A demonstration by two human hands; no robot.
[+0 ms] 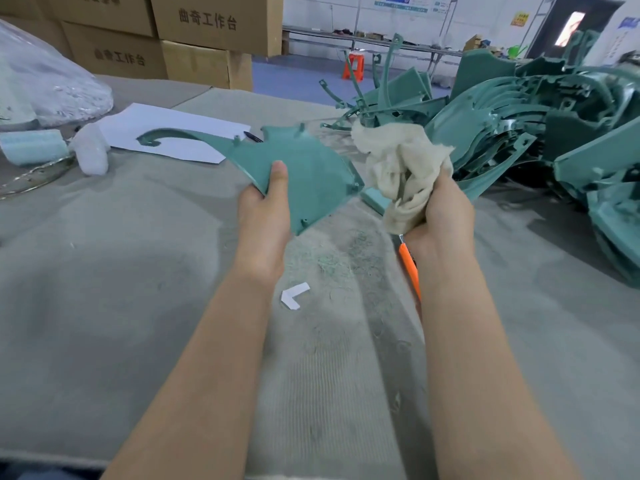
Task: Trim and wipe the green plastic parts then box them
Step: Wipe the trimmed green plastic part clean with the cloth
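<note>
So the left hand (pixel 265 202) pinches one green part (pixel 304 168) by its near edge, thumb on top and fingers underneath. That keeps it up off the table (pixel 138 271) with the broad smooth face tilted toward the camera, basically presenting it for cleaning. The right hand (pixel 440 213) is closed tight around a bunched-up rag (pixel 398 168), just beside the part's right edge; I can't tell if it's actually touching. An orange knife (pixel 408 268) pokes out from under that same fist along the wrist, looks like it's tucked in with the rag so there's no swapping tools between trimming and wiping, though I can't be sure it isn't just lying there. The fuzzy green shavings (pixel 339 251) sit right below the hands, which fits trimming being done over that spot. The big pile of parts (pixel 536 133) is heaped on the right, in easy reach of the rag hand. The cardboard boxes (pixel 207 29) are stacked way back on the left. My guess: this one's at the wipe step, boxing not yet done.
</note>
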